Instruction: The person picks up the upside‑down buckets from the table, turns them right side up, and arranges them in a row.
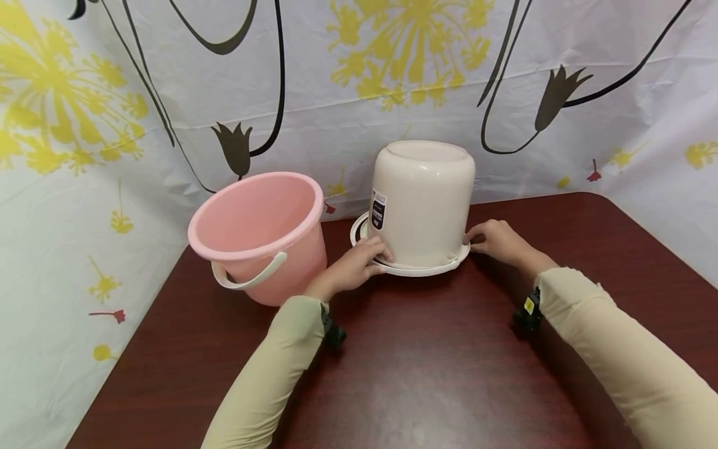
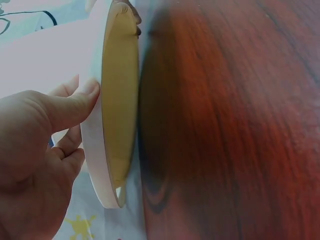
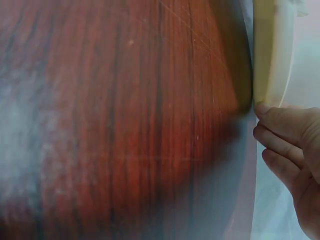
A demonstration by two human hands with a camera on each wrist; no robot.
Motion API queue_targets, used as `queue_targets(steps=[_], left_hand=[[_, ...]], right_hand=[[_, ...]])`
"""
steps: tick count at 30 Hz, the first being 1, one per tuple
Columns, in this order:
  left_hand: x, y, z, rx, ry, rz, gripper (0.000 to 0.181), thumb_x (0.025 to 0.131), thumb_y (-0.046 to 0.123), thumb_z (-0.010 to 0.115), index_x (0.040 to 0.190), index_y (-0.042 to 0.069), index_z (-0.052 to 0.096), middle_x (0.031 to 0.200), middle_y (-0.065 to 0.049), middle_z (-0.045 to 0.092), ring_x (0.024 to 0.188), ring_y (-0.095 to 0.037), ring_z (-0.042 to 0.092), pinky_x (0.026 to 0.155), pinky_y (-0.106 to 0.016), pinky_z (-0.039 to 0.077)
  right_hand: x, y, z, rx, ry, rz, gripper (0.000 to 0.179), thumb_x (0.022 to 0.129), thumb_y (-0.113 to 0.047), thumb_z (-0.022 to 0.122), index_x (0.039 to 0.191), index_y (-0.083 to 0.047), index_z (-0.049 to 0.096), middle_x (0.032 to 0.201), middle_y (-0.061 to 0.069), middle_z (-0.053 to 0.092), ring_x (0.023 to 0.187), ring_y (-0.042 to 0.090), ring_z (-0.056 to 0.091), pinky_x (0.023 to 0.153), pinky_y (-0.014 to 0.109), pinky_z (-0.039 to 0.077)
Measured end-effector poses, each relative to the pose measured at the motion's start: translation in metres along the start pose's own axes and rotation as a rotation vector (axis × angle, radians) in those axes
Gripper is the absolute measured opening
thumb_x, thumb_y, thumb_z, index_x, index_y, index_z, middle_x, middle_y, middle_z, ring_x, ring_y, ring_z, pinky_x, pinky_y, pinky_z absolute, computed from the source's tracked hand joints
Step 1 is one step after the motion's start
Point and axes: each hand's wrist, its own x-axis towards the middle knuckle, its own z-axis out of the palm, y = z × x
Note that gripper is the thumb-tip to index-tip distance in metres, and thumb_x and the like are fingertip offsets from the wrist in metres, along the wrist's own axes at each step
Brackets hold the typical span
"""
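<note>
- Bucket point(image 1: 423, 206), white: upside down between your hands, toward the back of the table point(image 1: 437, 362). Near side is clear of the tabletop; can't tell on the far side.
- Left hand point(image 1: 353, 265): your thumb and fingers grip the rim point(image 1: 465, 252), left side.
- Right hand point(image 1: 499, 242): your thumb and fingertips pinch it, right side.
- Label point(image 1: 378, 211): bucket wall, left.
- Pail point(image 1: 305, 255), pink: upright, left of the bucket, handle point(image 1: 247, 284) hanging in front.

Passable between the forearms point(image 1: 263, 380) over the red-brown table point(image 1: 426, 374), and right of the right hand point(image 1: 499, 242) — blocked behind by patterned cloth point(image 1: 314, 112), leftward by a pink bucket point(image 1: 303, 255); tight between that and the upturned cream bucket point(image 1: 423, 206) — slightly open beneath its near rim point(image 2: 95, 160).
</note>
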Motion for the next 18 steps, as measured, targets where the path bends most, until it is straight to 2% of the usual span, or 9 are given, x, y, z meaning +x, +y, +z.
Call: queue_targets(steps=[4, 12, 18], left_hand=[[0.002, 0.004, -0.003, 0.01, 0.011, 0.024, 0.015, 0.081, 0.003, 0.067, 0.093, 0.002, 0.059, 0.093, -0.007, 0.055, 0.092, -0.021, 0.053, 0.092, -0.032, 0.034], [0.008, 0.02, -0.015, 0.015, 0.008, 0.059, 0.015, 0.083, 0.003, 0.066, 0.094, 0.001, 0.057, 0.093, -0.008, 0.055, 0.093, -0.022, 0.051, 0.091, -0.031, 0.035], [0.01, 0.028, -0.02, -0.025, 0.009, 0.057, 0.017, 0.082, 0.002, 0.067, 0.094, 0.001, 0.055, 0.093, -0.009, 0.052, 0.091, -0.022, 0.049, 0.087, -0.027, 0.037]], right_hand=[[-0.004, -0.003, -0.004, 0.003, 0.018, -0.007, 0.015, 0.079, 0.001, 0.069, 0.094, -0.001, 0.071, 0.095, 0.015, 0.068, 0.092, 0.033, 0.062, 0.075, 0.045, 0.049], [-0.013, -0.005, -0.013, -0.001, 0.058, -0.045, 0.016, 0.079, 0.002, 0.07, 0.095, 0.0, 0.071, 0.093, 0.016, 0.069, 0.088, 0.031, 0.063, 0.069, 0.042, 0.051], [-0.017, -0.009, -0.02, -0.013, 0.17, -0.066, 0.017, 0.078, 0.005, 0.069, 0.094, -0.001, 0.071, 0.091, 0.013, 0.069, 0.086, 0.028, 0.064, 0.07, 0.041, 0.05]])
